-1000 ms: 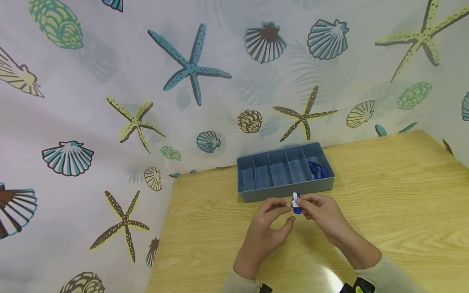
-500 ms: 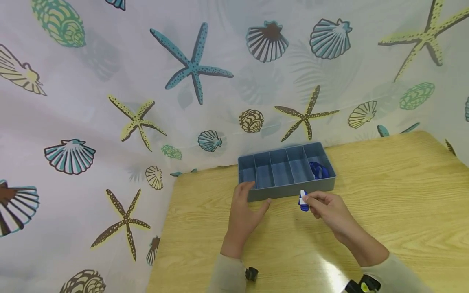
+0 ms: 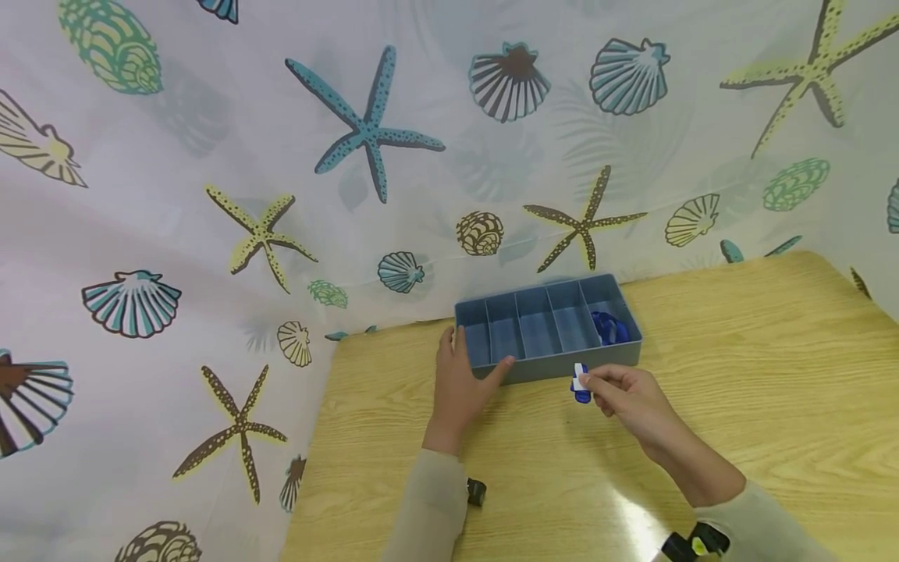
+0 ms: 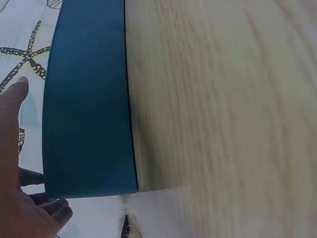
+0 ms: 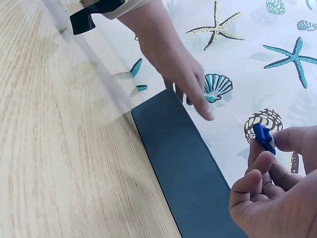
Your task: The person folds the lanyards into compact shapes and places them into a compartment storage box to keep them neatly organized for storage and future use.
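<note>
My right hand pinches a small blue piece with a white strip between thumb and forefinger, just in front of the box. In the right wrist view the piece looks folded; its exact kind I cannot tell. My left hand is at the left end of the blue-grey divided box, thumb stretched along the front rim and fingers reaching round the end. From the left wrist view, its fingertips lie right at the box's corner. Dark blue, looped, shiny material lies in the rightmost compartment.
The box's other compartments show bare floors. It stands near the back edge of a wood-grain table. Behind and to the left hangs a white cloth printed with starfish and shells. Dark wrist cameras sit on both sleeves.
My left hand has left the blue and white piece and moved left and forward to the box's left end. The right hand shifted slightly right, still pinching the piece.
</note>
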`<state>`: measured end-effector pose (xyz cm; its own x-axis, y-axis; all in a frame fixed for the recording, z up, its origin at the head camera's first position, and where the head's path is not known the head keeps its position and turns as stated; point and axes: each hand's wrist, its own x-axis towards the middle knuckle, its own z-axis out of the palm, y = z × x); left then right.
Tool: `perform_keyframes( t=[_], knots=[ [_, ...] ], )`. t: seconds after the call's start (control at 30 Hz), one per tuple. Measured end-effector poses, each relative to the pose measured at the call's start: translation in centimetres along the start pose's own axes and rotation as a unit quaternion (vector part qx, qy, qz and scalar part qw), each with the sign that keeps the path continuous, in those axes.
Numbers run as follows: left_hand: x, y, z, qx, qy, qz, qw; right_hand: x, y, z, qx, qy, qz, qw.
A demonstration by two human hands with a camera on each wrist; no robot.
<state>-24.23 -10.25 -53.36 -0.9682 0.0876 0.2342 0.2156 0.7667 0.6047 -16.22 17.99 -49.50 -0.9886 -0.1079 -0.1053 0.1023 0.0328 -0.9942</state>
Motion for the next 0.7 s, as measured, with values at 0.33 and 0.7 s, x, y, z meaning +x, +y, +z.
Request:
perform_keyframes(
  t=[0.33,0.7],
  knots=[
    [0.4,0.2,1.1,0.012,-0.013,-0.014,0.9997,1.6,-0.3,-1.6,-0.049,0.014,-0.004,0.9987],
    [0.1,0.3,1.2,0.015,-0.014,-0.023,0.9995,4.4,-1.2,-3.1,-0.148,0.034,-0.041,0.9876]
  ],
)
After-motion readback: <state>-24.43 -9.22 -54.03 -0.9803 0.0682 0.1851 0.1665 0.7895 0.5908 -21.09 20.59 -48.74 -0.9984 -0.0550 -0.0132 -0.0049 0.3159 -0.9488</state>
